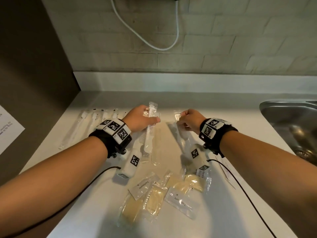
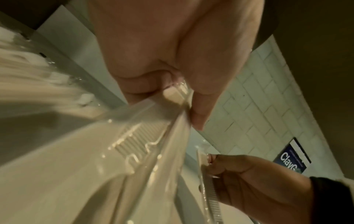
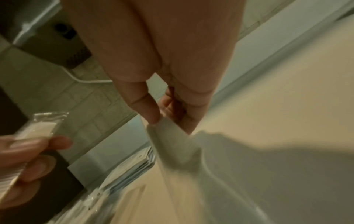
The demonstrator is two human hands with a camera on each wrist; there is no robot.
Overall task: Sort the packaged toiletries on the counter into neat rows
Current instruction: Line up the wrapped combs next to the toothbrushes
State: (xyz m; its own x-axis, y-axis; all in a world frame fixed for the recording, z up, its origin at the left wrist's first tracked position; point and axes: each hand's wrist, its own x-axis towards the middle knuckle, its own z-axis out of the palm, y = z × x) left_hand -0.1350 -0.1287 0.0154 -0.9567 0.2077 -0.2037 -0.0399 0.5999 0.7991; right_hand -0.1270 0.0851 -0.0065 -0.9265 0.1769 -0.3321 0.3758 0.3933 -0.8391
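Holding a wrapped comb point(image 1: 148, 127) pinched in the left hand point(image 1: 139, 120) and another wrapped comb point(image 1: 182, 130) in the right hand's point(image 1: 190, 120) curled fingers, lay both parallel right of the toothbrush row point(image 1: 91, 124), far ends level.

A steel sink point(image 1: 281, 115) is set into the counter point(image 1: 240, 212) at the right. A white cable point(image 1: 177, 30) is looped against the pale tiled wall point(image 1: 240, 40). A printed sheet of paper point(image 1: 10, 131) is seen at the left edge, and a dark blue sign point(image 2: 291, 157) is fixed to the tiles.
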